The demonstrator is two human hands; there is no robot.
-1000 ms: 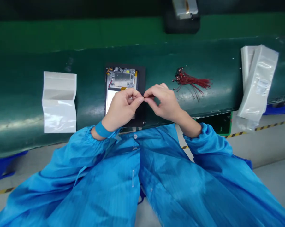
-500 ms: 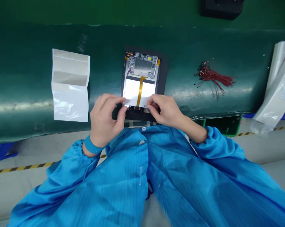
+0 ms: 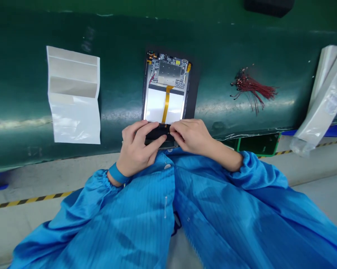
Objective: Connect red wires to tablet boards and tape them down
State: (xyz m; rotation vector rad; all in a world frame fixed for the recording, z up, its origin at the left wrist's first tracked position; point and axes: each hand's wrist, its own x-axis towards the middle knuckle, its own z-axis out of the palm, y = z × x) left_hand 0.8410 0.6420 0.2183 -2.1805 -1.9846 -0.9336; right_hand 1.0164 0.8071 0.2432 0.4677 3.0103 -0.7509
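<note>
An opened tablet [image 3: 175, 102] lies on a dark mat [image 3: 193, 93], its back parts bare. At its far end is a circuit board [image 3: 169, 73], and an amber ribbon cable [image 3: 166, 104] runs down over the bright panel. My left hand [image 3: 140, 145] rests at the tablet's near end, fingers spread over the dark strip there. Beside it my right hand [image 3: 192, 136] has thumb and index finger pinched together at the same strip. A tiny light spot shows at those fingertips, too small to name.
To the left lies a creased white sheet [image 3: 74, 101]. A bundle of thin red wires [image 3: 255, 87] is on the right, with clear plastic bags [image 3: 325, 101] beyond it. A black box [image 3: 269, 5] stands at the back, and a green tray [image 3: 259, 145] is below the table edge.
My left hand has moved right and nearer to me, its fingers going from a pinch at the panel's left corner to spread. The right hand has shifted slightly toward me, still pinched.
</note>
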